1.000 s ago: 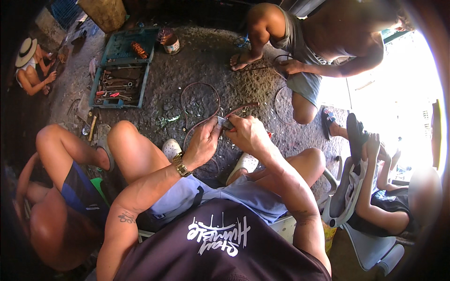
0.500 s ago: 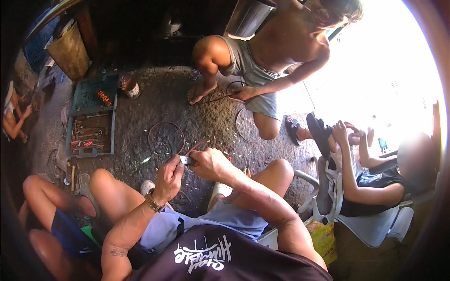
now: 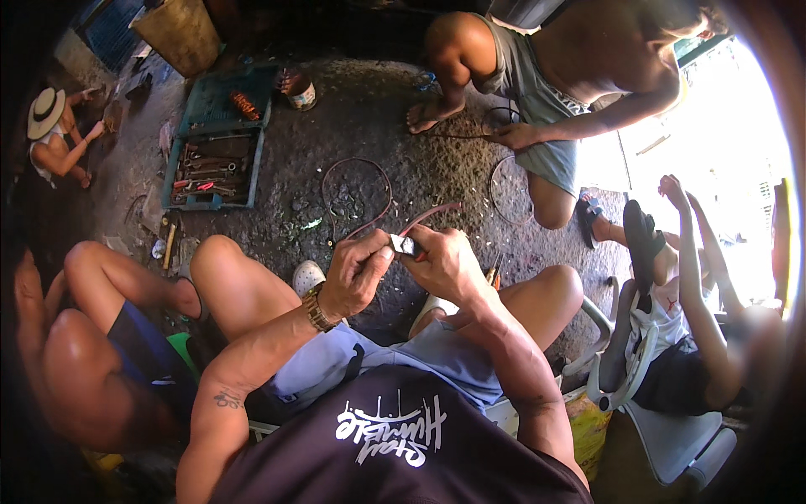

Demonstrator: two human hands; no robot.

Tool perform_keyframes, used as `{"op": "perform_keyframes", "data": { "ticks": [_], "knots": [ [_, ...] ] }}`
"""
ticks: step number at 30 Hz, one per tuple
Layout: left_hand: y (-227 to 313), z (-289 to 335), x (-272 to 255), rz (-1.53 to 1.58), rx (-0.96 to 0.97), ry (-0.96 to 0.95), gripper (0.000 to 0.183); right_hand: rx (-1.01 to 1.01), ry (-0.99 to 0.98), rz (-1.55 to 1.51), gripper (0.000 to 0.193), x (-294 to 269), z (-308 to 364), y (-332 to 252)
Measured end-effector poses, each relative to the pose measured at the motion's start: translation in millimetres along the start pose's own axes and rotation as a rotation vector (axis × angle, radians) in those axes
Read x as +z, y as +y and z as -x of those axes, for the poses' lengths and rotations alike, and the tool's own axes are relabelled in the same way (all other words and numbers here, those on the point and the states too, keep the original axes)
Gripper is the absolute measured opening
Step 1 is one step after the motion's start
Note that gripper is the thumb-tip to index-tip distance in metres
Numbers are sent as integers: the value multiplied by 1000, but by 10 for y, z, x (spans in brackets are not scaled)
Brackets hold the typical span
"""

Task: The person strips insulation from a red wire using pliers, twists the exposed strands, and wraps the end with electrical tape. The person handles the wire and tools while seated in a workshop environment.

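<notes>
My left hand (image 3: 357,273) is closed, with its thumb and finger pinching a thin reddish-brown cable (image 3: 389,190). The cable loops over the ground beyond my hands, and a loose reddish end (image 3: 432,213) sticks up past my fingers. My right hand (image 3: 445,262) is wrapped round a small tool with a shiny metal head (image 3: 406,245) and a bit of red at its grip, which looks like pliers. That metal head meets the fingertips of my left hand. My fingers hide most of the tool and the exact spot where it touches the cable.
An open green toolbox (image 3: 220,172) with wrenches lies at the left, beside a small bucket (image 3: 299,91). Across from me a person (image 3: 554,126) crouches holding another cable. Someone sits on a grey chair (image 3: 672,437) at the right. Orange-handled tools (image 3: 494,273) lie near my right knee.
The view has shifted, so the scene sits lower left to right differently. My hands stay together on the cable and tool. The seated person at the right has raised their arms.
</notes>
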State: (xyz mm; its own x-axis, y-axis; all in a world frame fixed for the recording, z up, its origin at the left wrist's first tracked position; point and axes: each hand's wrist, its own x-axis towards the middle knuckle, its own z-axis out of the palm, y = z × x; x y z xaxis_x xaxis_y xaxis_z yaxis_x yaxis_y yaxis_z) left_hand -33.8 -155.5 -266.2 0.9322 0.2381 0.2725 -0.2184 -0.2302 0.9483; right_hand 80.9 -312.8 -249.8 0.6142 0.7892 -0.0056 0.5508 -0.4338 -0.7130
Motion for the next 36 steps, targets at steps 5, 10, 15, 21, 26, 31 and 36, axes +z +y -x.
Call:
{"op": "perform_keyframes", "data": {
  "ticks": [5, 10, 15, 21, 26, 31, 36],
  "knots": [
    [-16, -6, 19, -44, -70, -7, 19, 91, 4, -5, 23, 66, -2, 49],
    [-126, 60, 55, -28, -138, 22, 24, 134, -18, 16, 24, 219, -36, 217],
    [-310, 106, 83, -59, -248, 36, 26, 185, -9, -31, 21, 415, -88, 427],
    [-423, 174, 61, -149, -367, 25, 29, 195, -33, -85, 22, 753, -126, 718],
    [-310, 400, -5, -113, -98, -10, 32, 577, 216, -30, 27, 333, -216, 1424],
    [-424, 397, -149, -127, -374, 131, 32, 498, 190, -137, 26, 206, -134, 1419],
    [-414, 416, -100, -54, -441, 134, 30, 538, 13, -850, 25, 327, 116, 651]
  ]
}}
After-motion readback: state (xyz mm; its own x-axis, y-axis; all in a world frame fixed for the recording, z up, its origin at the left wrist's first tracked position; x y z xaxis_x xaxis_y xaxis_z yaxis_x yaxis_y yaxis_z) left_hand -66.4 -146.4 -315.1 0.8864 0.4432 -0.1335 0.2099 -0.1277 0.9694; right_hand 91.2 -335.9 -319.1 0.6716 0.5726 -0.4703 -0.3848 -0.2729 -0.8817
